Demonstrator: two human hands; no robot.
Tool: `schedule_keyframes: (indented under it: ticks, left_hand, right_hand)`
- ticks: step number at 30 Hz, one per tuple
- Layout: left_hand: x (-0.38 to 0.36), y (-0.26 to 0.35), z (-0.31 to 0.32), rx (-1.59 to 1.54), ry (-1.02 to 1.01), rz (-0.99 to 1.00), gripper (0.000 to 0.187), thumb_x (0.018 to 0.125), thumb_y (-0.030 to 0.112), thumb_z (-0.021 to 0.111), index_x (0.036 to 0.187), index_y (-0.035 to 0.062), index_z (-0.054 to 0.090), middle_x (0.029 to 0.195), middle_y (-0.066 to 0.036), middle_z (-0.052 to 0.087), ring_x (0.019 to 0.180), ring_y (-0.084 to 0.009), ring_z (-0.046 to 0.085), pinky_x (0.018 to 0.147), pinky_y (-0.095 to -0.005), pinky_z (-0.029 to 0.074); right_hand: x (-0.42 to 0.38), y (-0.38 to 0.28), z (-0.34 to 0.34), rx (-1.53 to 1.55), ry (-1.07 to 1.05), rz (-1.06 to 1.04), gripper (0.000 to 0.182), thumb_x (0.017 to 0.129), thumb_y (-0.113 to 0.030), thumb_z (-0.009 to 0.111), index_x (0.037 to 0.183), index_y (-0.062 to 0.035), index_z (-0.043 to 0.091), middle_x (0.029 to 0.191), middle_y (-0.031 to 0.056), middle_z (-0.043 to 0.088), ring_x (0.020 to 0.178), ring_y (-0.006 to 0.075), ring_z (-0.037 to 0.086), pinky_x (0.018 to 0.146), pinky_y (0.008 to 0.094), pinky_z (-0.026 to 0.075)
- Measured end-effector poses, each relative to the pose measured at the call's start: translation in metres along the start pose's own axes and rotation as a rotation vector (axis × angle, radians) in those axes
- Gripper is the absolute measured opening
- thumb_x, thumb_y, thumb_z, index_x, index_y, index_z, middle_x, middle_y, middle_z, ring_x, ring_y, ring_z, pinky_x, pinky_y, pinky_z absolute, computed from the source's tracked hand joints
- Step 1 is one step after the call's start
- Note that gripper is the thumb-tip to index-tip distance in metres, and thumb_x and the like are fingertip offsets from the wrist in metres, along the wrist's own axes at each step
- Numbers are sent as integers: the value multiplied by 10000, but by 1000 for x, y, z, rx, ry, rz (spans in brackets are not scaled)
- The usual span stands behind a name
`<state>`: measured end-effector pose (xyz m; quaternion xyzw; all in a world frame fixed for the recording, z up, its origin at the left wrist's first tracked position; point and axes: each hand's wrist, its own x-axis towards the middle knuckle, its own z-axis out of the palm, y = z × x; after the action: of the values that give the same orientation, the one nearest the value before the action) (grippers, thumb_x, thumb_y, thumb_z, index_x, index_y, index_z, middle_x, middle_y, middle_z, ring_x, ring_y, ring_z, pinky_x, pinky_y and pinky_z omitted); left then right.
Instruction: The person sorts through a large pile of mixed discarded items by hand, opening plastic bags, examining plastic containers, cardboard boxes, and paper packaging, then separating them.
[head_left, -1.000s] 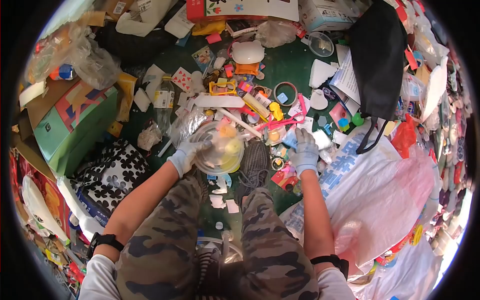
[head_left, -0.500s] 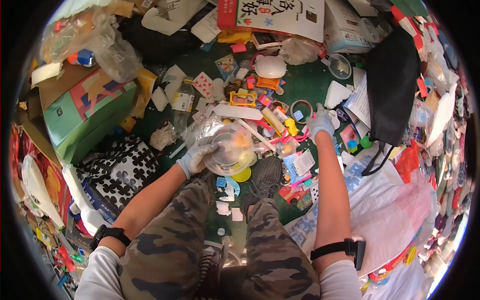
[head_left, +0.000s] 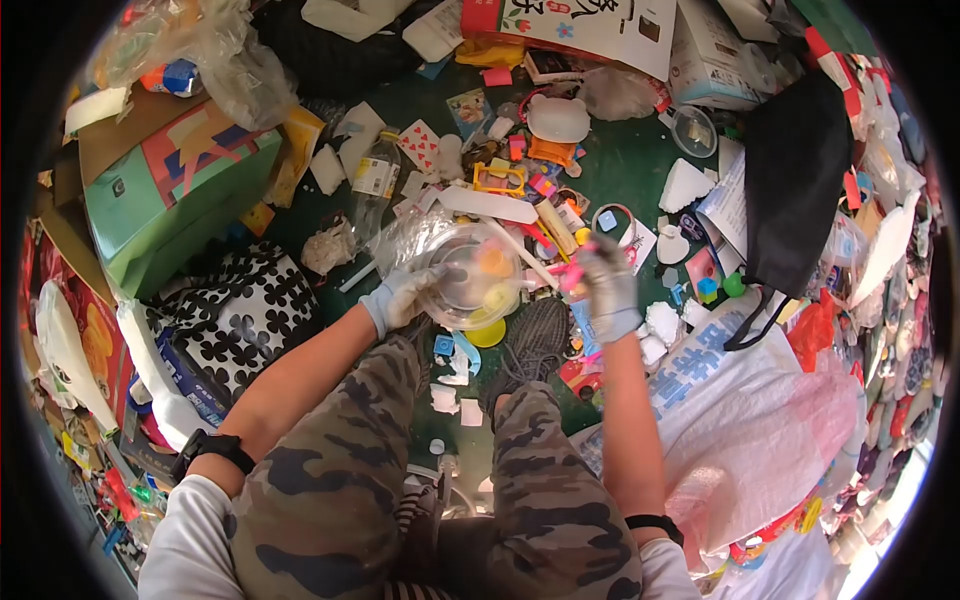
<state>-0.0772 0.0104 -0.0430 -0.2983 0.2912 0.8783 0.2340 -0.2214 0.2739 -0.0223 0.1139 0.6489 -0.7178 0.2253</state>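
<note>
My left hand [head_left: 402, 298], in a light glove, grips the left rim of a clear round plastic bowl [head_left: 450, 312]. Orange and yellow shapes show in or through the bowl's right side. My right hand [head_left: 610, 292], gloved too, is right of the bowl above the litter, its fingers smeared by motion. A small bright pink piece [head_left: 571, 278] appears at its fingertips; whether it is held I cannot make out. Below the bowl lies a yellow disc [head_left: 487, 333]. A tape ring [head_left: 628, 222] is beyond my right hand, and a white strip [head_left: 488, 205] lies beyond the bowl.
Mixed litter covers the green floor [head_left: 620, 155]. At left are a green box [head_left: 180, 215] and a black-and-white clover-patterned bag [head_left: 240, 335]; a plastic bottle [head_left: 374, 190] lies beyond the bowl. On the right are a black mask-like cloth [head_left: 797, 185] and a white plastic sack [head_left: 740, 430].
My right hand has moved left and towards me, from near the tape ring to close beside the bowl. My left hand still holds the bowl. The view has shifted slightly.
</note>
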Motion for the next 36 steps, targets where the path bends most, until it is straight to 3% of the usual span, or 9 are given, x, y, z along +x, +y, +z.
schedule_keyframes:
  ticks: [5,9,11,15,18,21,25,28,36]
  left_hand:
    - [2,-8,-10,-151,-187,75,490,883,289,539,1298,67,402,1255,-105,487,1142,-223,484,995,-421,377]
    - [3,-6,-20,-164,-104,-99,560,846,356,573,1297,67,407,1225,-111,515,1124,-224,500,979,-420,397]
    - [1,-2,-13,-83,6,-83,556,840,358,584,1277,53,426,1206,-109,530,1104,-228,516,947,-416,429]
    - [-1,-2,-18,-103,23,-49,535,840,337,587,1263,43,442,1210,-100,532,1090,-225,526,921,-417,451]
    - [-2,-2,-20,-185,-83,-42,525,833,313,592,1260,43,449,1204,-83,538,1096,-216,521,961,-397,419]
    - [0,-4,-23,-189,-35,-54,522,837,311,586,1260,36,448,1200,-82,540,1090,-216,524,974,-383,408]
    - [2,-6,-33,-306,-275,28,447,868,325,550,1245,98,471,1193,-77,545,1069,-217,531,965,-426,409]
    - [1,-6,-39,-396,-177,-40,398,870,296,548,1227,131,490,1195,-100,544,1080,-245,534,969,-451,402]
    - [-8,3,-41,-358,139,-88,385,883,336,528,1227,167,494,1160,-84,570,980,-235,588,842,-438,495]
  right_hand:
    - [-30,16,78,-420,-306,-61,373,772,-133,678,1108,-40,547,887,9,580,713,77,522,633,232,455]
    - [13,5,26,-1335,165,-332,435,756,-170,666,1150,-52,523,1080,122,581,866,246,578,776,340,463]
    - [27,7,-3,-1438,136,-135,449,735,-187,667,1141,-60,526,1077,149,569,929,322,558,831,385,444]
    - [36,26,-29,-1365,84,-178,458,748,-144,670,1169,-76,503,1014,125,582,861,259,578,789,336,468]
    - [14,22,-6,-410,75,-154,461,748,-119,698,1149,-3,502,907,67,582,735,114,571,633,230,476]
    - [-25,-4,33,-301,-319,144,436,780,-125,673,1159,-6,495,907,63,579,739,100,575,602,225,477]
    - [-16,16,41,-279,-170,168,416,774,-106,660,1162,-57,517,950,84,571,763,149,594,638,270,488]
    - [7,25,21,-1198,-57,-206,397,730,-136,654,1117,-162,574,1046,134,513,896,290,578,771,371,471]
    - [20,23,29,-1488,-141,-185,372,786,-346,578,1112,-167,577,1047,106,550,947,285,573,773,403,463]
